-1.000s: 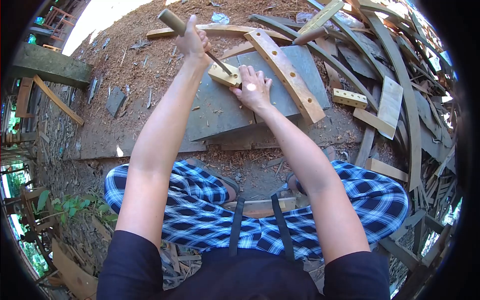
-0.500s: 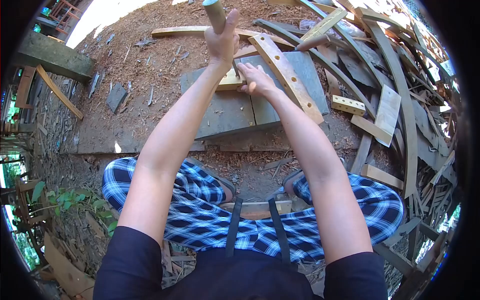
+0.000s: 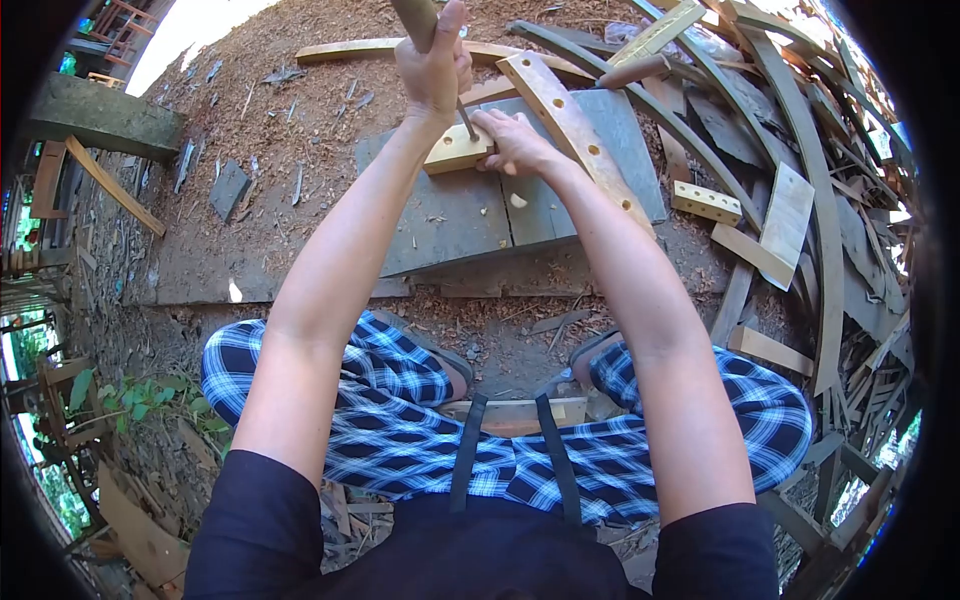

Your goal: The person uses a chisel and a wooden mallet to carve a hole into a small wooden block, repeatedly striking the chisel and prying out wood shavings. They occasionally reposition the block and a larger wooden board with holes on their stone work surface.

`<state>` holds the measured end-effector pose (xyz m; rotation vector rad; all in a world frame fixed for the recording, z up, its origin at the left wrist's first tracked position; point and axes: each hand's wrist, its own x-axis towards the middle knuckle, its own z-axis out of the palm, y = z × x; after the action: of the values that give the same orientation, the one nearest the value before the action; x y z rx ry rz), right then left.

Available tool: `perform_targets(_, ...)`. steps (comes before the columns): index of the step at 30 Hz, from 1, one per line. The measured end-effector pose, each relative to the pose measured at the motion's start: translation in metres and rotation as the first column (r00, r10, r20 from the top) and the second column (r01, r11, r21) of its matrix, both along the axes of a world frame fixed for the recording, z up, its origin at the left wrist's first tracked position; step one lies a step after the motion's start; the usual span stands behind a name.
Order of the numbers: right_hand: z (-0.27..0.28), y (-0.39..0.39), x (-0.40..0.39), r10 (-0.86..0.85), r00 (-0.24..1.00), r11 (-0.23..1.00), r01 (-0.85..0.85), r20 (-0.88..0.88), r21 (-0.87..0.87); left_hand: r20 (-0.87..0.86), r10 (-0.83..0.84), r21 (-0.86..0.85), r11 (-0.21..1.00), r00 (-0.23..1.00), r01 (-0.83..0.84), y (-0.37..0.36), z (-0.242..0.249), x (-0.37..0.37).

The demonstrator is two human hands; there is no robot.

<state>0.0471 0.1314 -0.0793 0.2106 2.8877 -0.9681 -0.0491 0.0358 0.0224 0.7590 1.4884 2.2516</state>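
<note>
My left hand (image 3: 432,75) is wrapped round the thick round wooden handle (image 3: 416,20) of a chisel-like tool. Its thin metal shaft (image 3: 465,117) slants down to a small pale wooden block (image 3: 455,150) with holes in its top. The tip, at the block's right part, is hard to make out. My right hand (image 3: 512,142) grips the right end of that block, fingers close to the shaft. Beneath the block is a grey plank surface (image 3: 440,225). Beside my right hand lies a longer wooden bar (image 3: 575,135) with a row of round holes.
A tapered wooden piece (image 3: 635,72) lies beyond the bar. Right of the planks are a block with several holes (image 3: 706,203), a flat board (image 3: 787,220) and piled curved strips (image 3: 800,190). Wood shavings (image 3: 290,130) cover the ground. A concrete beam (image 3: 105,115) stands at left.
My left hand and the tool have shifted slightly up and left. More of the block's top and the metal shaft shows. A pale wood chip now lies on the planks below my right hand.
</note>
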Motion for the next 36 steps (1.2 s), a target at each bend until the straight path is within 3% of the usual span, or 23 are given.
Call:
perform_targets(6,0.0,0.001,0.001,0.014,1.0,1.0,-0.014,-0.007,0.023,0.019,0.08,0.052,0.995,0.997,-0.081,0.001,-0.002,-0.002)
perform_targets(9,0.0,0.0,0.001,0.015,1.0,1.0,-0.014,-0.008,0.016,0.122,0.035,0.135,0.99,0.992,-0.052,-0.001,-0.002,-0.003)
perform_targets(14,-0.001,0.001,0.002,0.02,0.999,1.0,-0.019,-0.028,0.015,0.033,0.139,0.078,0.987,0.99,-0.141,0.006,-0.01,-0.002)
perform_targets(24,0.004,-0.002,0.007,-0.014,1.0,1.0,0.014,-0.018,0.001,0.029,0.103,0.001,0.995,0.994,-0.103,0.002,-0.004,0.0)
perform_targets(30,0.001,-0.002,0.005,-0.011,0.999,1.0,0.012,-0.035,0.005,0.023,0.084,0.057,0.995,0.996,-0.085,0.004,-0.006,-0.002)
perform_targets(36,0.002,-0.002,0.005,0.005,1.0,1.0,-0.004,-0.03,0.021,-0.091,0.194,0.067,0.98,0.977,-0.189,0.012,-0.009,0.012)
